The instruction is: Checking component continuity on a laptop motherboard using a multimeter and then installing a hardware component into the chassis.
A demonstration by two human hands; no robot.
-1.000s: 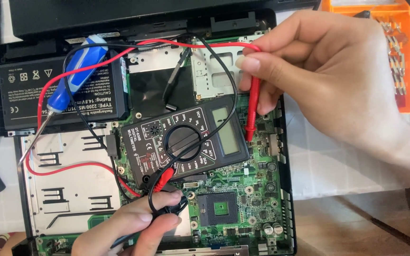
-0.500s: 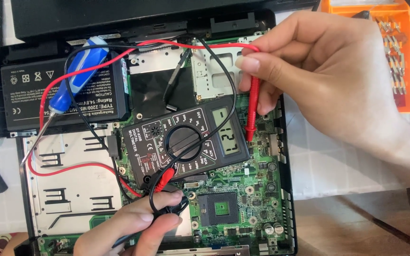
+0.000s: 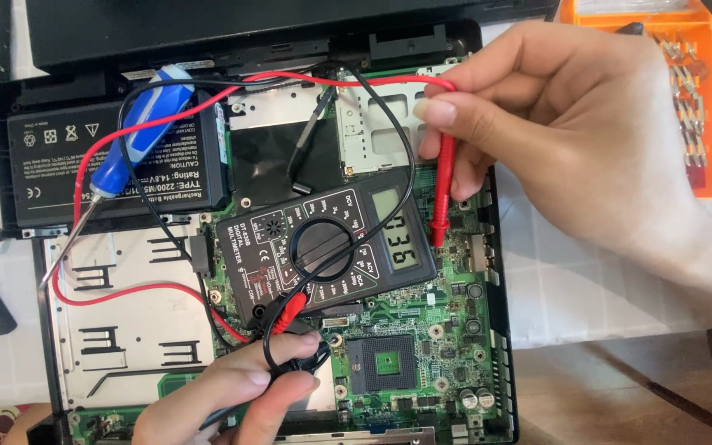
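An opened laptop lies before me with its green motherboard (image 3: 422, 346) bare. A black multimeter (image 3: 323, 251) rests tilted on the board, its display lit. My right hand (image 3: 587, 140) pinches a red probe (image 3: 442, 194) and holds it upright, tip down on the board just right of the meter. My left hand (image 3: 232, 395) at the bottom edge grips the black probe (image 3: 298, 363), pressed down near the square processor socket (image 3: 385, 363). Red and black leads (image 3: 208, 107) loop across the chassis.
A black battery pack (image 3: 59, 165) sits at the upper left with a blue-handled screwdriver (image 3: 138, 136) lying across it. An orange bit case (image 3: 686, 91) stands at the upper right. A silver metal plate (image 3: 125, 321) covers the laptop's left half.
Both hands and probes have stayed in place. The digits on the meter's display have changed.
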